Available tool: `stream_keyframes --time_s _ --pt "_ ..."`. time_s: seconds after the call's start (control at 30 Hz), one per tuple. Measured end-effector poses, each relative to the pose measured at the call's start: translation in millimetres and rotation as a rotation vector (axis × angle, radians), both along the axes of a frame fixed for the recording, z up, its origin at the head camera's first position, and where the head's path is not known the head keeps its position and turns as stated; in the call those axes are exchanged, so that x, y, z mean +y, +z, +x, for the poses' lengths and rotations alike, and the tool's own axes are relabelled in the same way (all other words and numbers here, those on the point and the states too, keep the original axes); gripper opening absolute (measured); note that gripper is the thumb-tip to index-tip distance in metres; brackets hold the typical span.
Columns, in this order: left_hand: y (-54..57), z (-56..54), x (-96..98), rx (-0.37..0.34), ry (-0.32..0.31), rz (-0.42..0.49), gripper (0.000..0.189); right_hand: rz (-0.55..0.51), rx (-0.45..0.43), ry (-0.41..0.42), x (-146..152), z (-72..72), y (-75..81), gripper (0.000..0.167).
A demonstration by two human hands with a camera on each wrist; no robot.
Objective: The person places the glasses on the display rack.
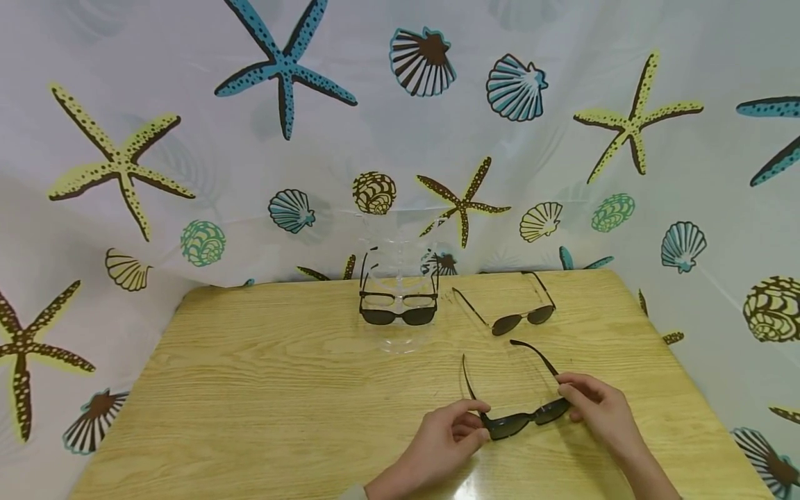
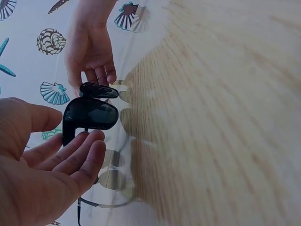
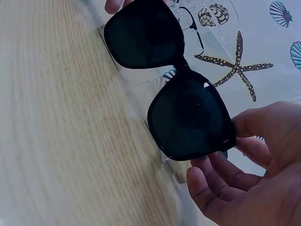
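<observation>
Black sunglasses [image 1: 509, 426] with dark lenses are held by both hands over the near right part of the table, temples unfolded and pointing away. At their left hinge corner, my left hand [image 1: 444, 437] pinches the frame between thumb and fingers. My right hand [image 1: 603, 413] grips the opposite corner, thumb on the near side. The right wrist view shows both lenses of the sunglasses [image 3: 193, 117] up close, with the right hand [image 3: 263, 174] at one end. Seen from the left wrist, the left hand's [image 2: 51, 169] thumb and fingertips are at the frame's edge.
Behind, a clear stand [image 1: 398, 345] bears dark-rimmed eyeglasses [image 1: 375, 294] above black sunglasses [image 1: 378, 317]. Thin-framed sunglasses [image 1: 507, 325] lie unfolded to its right, beyond the held pair. A cloth printed with starfish and shells [image 1: 400, 146] surrounds the wooden table [image 1: 269, 389].
</observation>
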State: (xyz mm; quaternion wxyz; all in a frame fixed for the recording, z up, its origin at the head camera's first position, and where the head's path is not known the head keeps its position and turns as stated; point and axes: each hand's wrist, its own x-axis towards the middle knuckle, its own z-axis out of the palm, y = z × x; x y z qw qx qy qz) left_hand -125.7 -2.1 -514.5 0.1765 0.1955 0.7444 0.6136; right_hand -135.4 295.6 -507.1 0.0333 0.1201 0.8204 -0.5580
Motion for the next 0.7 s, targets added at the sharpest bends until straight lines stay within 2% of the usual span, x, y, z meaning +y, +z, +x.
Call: stream_keyframes --time_s 0.27,0.5,0.7 --pt "0.5 -0.3 -2.2 0.004 0.000 -0.004 0.032 -0.040 -0.008 0.024 -2.8 0.5 1.4 0.042" --pt "1.9 -0.2 -5.3 0.056 0.059 0.011 0.028 -0.114 -0.017 0.044 -4.6 1.7 6.1 0.048" --pt "5.9 -1.0 -12.1 0.098 0.110 0.007 0.026 -0.116 0.005 0.069 -8.4 0.7 11.4 0.047"
